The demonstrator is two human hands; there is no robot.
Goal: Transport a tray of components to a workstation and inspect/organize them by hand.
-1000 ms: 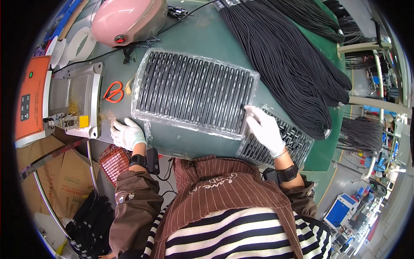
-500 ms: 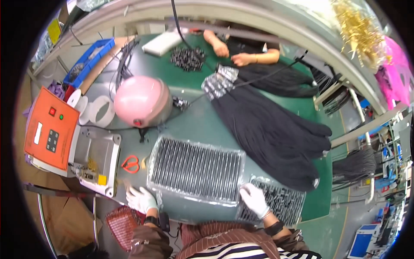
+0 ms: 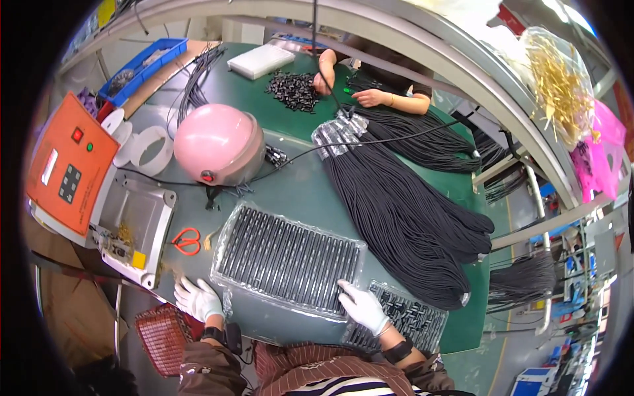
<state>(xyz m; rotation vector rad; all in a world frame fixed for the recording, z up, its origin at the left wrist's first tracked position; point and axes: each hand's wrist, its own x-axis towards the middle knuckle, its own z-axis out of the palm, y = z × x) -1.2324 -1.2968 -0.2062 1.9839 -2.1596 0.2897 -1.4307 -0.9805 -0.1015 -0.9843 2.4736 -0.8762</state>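
A clear plastic tray [image 3: 290,257] filled with rows of thin black rods lies in front of me on the green table. My right hand [image 3: 364,309], in a white glove, rests at its right edge, fingers stretched out over the end of the rods. Nothing shows as held in it. A second clear tray [image 3: 413,317] with small black parts lies under and beside that wrist. My left hand [image 3: 198,301], also gloved in white, is spread with nothing in it, near the table's front edge left of the rod tray. Red-handled scissors [image 3: 187,241] lie beyond it.
On the left stands an orange-panelled machine [image 3: 72,165], with a pink rounded device [image 3: 218,144] farther in. Bundles of black cables [image 3: 403,211] stretch across the right. Across the table, a co-worker's hand [image 3: 323,80] is by a pile of black parts [image 3: 292,91].
The whole view has shifted. My right fingers reach slightly farther over the rod tray's edge. My left hand stays spread near the table edge. The co-worker's hands have moved apart.
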